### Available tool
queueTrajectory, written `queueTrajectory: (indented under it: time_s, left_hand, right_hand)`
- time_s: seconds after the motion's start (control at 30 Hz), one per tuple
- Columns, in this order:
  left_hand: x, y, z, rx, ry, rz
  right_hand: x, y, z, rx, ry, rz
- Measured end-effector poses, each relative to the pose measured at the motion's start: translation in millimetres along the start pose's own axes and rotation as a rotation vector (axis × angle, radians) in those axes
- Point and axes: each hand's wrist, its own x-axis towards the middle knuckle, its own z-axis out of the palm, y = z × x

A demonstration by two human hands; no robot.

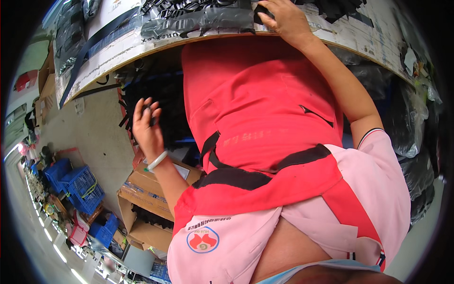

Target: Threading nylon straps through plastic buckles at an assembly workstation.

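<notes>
My left hand (pixel 148 130) is raised off the table's left front, beside the red apron, its fingers curled round a small black piece (pixel 152 121). What kind of piece it is, I cannot make out. At the table's front edge, my right hand (pixel 287 21) has its thumb and fingers closed on a dark black piece (pixel 261 15), partly hidden by the fingers. Just left of that hand, a pile of black plastic buckles (pixel 189 8) lies on the table (pixel 116 60), behind clear plastic film (pixel 198 24).
A black strap (pixel 87 49) runs over the table's left end. More black pieces (pixel 338 7) lie right of my right hand. Below left stand an open cardboard box (pixel 149 189) and blue crates (pixel 82 187). Dark plastic bags (pixel 402 106) bulge under the table's right side.
</notes>
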Motion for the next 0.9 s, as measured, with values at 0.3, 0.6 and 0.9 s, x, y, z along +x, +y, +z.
queueTrajectory:
  time_s: [0.3, 0.6, 0.9]
  left_hand:
    - [-15.7, -33.8, 117.6, -0.034, -0.465, -0.062]
    - [-22.3, -30.9, 127.2, 0.051, -0.462, -0.146]
    - [-26.8, -29.6, 133.4, -0.065, -0.396, -0.083]
  right_hand:
    - [18.1, 2.6, -37.9, 0.087, 0.116, -0.069]
    - [-4.6, -117.7, -82.0, 0.896, -0.263, 0.186]
    - [-26.5, -109.5, -19.0, 1.168, -0.620, 0.442]
